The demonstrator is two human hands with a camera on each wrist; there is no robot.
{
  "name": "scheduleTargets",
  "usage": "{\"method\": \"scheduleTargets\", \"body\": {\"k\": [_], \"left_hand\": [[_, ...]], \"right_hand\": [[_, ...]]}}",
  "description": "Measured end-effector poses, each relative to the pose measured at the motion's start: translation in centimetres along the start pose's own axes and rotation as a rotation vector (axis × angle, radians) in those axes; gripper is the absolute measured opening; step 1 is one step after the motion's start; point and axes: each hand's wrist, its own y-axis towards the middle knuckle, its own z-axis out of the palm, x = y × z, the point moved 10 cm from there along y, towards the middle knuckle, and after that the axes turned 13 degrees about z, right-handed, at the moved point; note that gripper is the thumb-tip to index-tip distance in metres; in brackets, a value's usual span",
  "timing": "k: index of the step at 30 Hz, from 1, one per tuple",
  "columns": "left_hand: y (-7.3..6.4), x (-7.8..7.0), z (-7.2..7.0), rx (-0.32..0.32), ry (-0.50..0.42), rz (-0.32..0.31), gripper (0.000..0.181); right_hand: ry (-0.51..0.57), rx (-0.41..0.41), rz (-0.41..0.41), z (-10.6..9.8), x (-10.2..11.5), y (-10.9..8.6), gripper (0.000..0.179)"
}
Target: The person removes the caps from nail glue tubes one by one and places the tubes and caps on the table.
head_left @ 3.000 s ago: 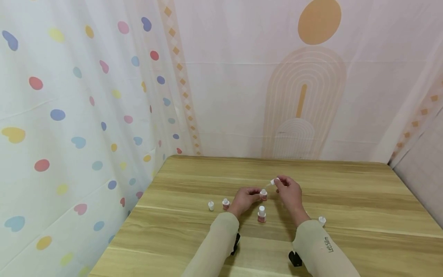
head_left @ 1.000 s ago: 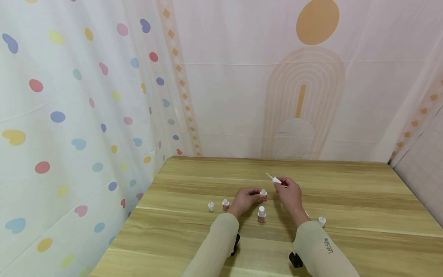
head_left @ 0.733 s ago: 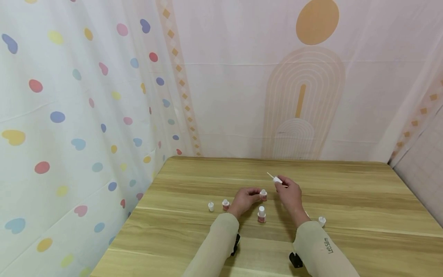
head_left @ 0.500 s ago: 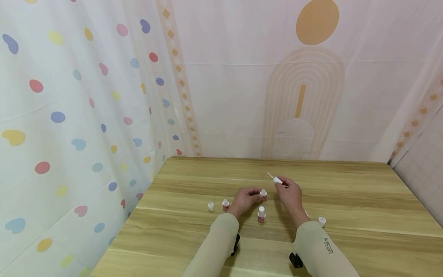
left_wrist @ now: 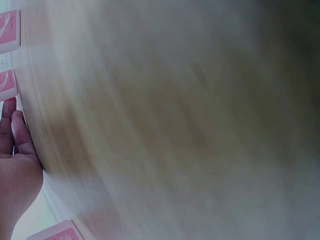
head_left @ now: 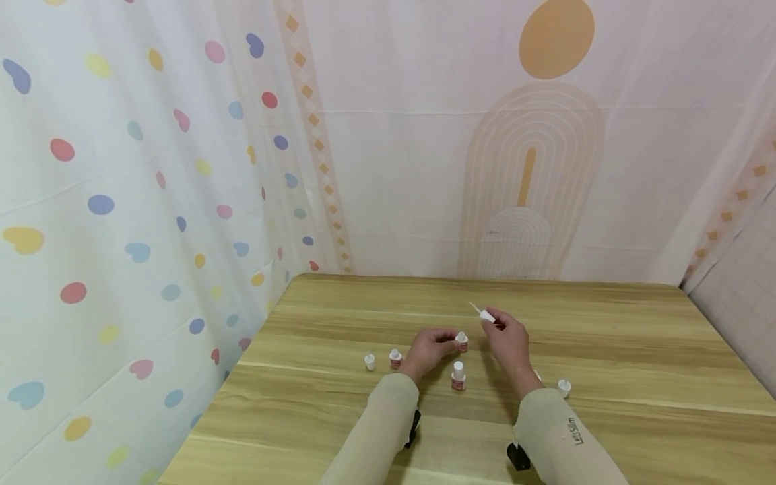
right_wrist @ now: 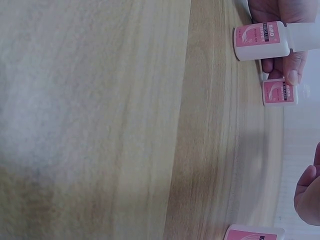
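Observation:
In the head view my left hand (head_left: 429, 349) pinches a small white nail glue bottle (head_left: 462, 344) with a pink label, uncapped and upright on the table. Just to the right, my right hand (head_left: 508, 338) holds a white brush cap (head_left: 488, 316) between thumb and fingers. Its thin brush points up and left, above the bottle and apart from its mouth. Nearer to me stands a capped glue bottle (head_left: 459, 378), which also shows large in the right wrist view, in front of the left hand. Only part of the right hand (right_wrist: 307, 195) shows there.
Left of my left hand stand another uncapped bottle (head_left: 396, 360) and a loose brush cap (head_left: 370, 362), brush upward. Another loose cap (head_left: 564, 388) lies beside the right sleeve, where a small white thing is mostly hidden behind the wrist. Curtains hang behind the wooden table (head_left: 606, 323).
The brush in my right hand has swung from pointing down-left near the bottle's mouth to pointing up-left, away from it. The left hand and its bottle stay in place.

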Motion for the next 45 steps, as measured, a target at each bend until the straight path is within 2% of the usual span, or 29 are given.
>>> {"method": "scheduleTargets", "body": {"k": [13,22,32,45], "left_hand": [[0.00,-0.04,-0.03,0.005,0.017,-0.002,0.015],[0.03,-0.08,-0.10,0.005,0.032,0.000,0.015],[0.03,-0.08,-0.08,0.007,0.024,0.008,0.015],[0.02,-0.11,-0.06,0.008,0.031,0.004,0.016]], "right_hand": [[0.023,0.009,0.021,0.08,-0.47,0.35,0.027],[0.039,0.005,0.002,0.06,-0.36,0.37,0.040],[-0.012,-0.004,0.005,0.05,-0.31,0.24,0.033],[0.038,0.004,0.010,0.13,-0.35,0.33,0.039]]}}
